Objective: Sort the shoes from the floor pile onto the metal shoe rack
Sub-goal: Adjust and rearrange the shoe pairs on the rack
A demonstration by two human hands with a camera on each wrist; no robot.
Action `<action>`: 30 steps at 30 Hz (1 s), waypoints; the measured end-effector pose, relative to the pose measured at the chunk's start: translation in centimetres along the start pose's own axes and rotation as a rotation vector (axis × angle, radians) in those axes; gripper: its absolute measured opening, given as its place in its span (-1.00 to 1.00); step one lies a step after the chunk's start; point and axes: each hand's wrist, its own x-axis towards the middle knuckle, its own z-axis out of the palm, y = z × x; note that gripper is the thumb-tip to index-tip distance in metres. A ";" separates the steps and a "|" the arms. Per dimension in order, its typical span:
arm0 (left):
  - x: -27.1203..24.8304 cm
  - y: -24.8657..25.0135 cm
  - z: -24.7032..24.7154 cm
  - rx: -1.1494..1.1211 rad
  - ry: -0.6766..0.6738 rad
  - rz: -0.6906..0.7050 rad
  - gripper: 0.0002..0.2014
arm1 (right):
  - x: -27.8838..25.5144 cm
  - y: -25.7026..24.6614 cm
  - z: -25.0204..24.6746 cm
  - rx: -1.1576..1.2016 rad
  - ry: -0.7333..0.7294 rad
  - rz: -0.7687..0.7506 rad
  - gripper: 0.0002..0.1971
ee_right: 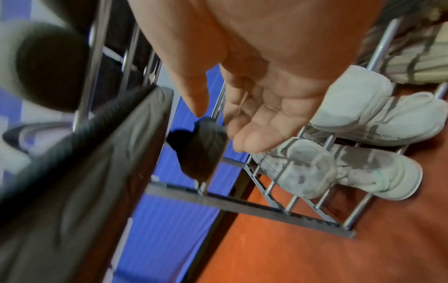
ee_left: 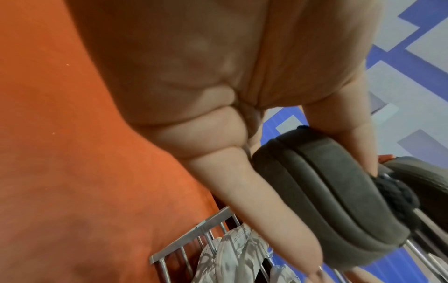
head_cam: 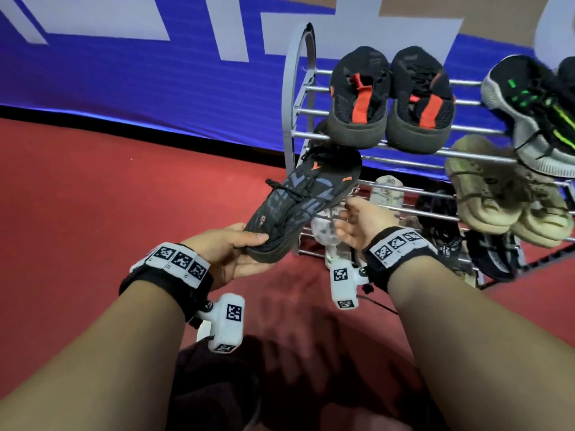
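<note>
While the left hand [head_cam: 231, 255] has its grip clamped on the heel of a black sneaker [head_cam: 306, 203] held just off the metal shoe rack [head_cam: 395, 150]'s left end, the right hand [head_cam: 362, 225] hangs loose-fingered beside it, holding nothing.

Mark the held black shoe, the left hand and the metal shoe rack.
black shoe [head_cam: 306, 194], head view, on its laced upper.
left hand [head_cam: 230, 248], head view, on the knuckles gripping the shoe's heel end.
metal shoe rack [head_cam: 294, 98], head view, on its arched left side frame.

Metal shoe rack [head_cam: 314, 135] on red floor [head_cam: 124, 194] holds sneakers.
</note>
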 end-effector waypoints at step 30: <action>10.6 -0.5 14.5 -0.142 0.156 0.155 -0.55 | -1.0 -3.0 -6.9 0.364 0.016 0.036 -0.69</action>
